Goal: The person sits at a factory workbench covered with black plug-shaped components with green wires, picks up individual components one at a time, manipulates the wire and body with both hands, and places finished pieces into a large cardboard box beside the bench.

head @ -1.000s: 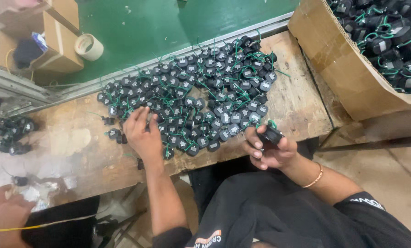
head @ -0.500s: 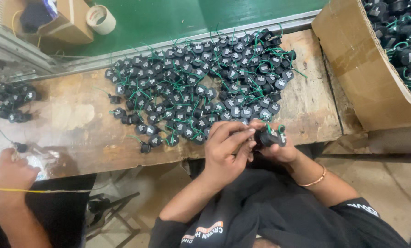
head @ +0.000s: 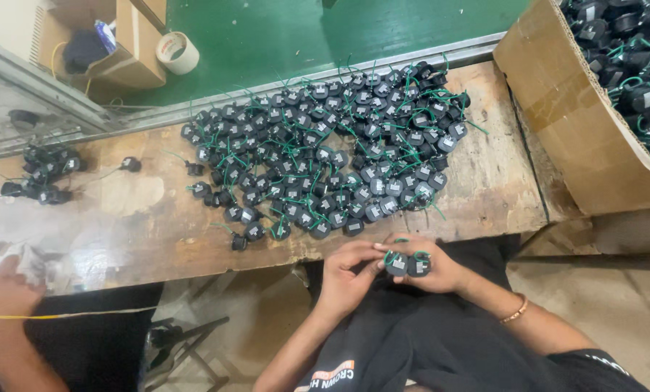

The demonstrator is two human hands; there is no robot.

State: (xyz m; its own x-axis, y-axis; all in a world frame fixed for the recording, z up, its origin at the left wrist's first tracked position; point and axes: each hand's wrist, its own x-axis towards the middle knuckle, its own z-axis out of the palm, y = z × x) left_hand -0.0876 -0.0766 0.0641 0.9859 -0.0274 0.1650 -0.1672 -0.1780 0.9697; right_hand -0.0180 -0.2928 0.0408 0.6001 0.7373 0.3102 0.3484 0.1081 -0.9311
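A worn wooden workbench (head: 121,225) runs across the view, with a green floor (head: 281,36) behind it and a large cardboard box (head: 579,123) of dark parts at its right end. A wide spread of small black round parts with green wires (head: 325,160) covers the middle of the bench.

Two of these parts, the held black parts (head: 407,264), sit just off the near edge of the bench, above the person's lap. They lie side by side, so the pair runs left to right, with their flat labelled faces turned up toward the camera and green wire curling at their top.

The right hand (head: 434,270) cups them from below and behind, fingers curled closed around them. The left hand (head: 348,270) meets them from the left, its fingertips pinching at the nearer part. Both forearms come up from the lower edge, angled inward so the hands join.

At the lower left, another person's hand (head: 5,294) rests by the bench edge.
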